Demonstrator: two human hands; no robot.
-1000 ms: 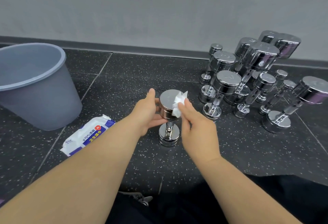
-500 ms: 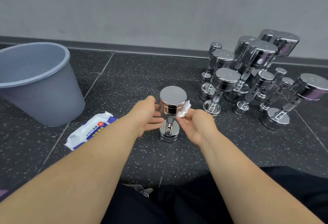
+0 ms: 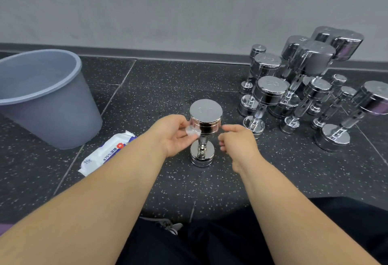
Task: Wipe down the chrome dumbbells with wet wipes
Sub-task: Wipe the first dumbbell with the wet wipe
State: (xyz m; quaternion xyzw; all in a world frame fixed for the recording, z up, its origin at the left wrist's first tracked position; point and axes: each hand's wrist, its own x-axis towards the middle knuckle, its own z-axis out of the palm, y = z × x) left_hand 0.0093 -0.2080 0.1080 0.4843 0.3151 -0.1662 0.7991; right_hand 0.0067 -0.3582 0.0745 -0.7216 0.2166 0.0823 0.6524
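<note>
Down on the dark speckled floor (image 3: pixel 159 88) sits a big grey bin (image 3: pixel 52 117) on the left. A bunch of shiny chrome dumbbells (image 3: pixel 310 63) stands on end by the wall on the right. Both bare arms reach forward from the bottom. Between the hands, one chrome dumbbell (image 3: pixel 205 115) stands up on its end. A pack of wet wipes (image 3: pixel 105 155) lies flat near the bin. The left hand (image 3: pixel 172 136) is turned palm in, and its fingers pinch a small wet wipe (image 3: pixel 192 133) against the side of the dumbbell's top end. The right hand (image 3: pixel 239 145) hangs just beside the dumbbell, fingers loosely bent, holding nothing.
</note>
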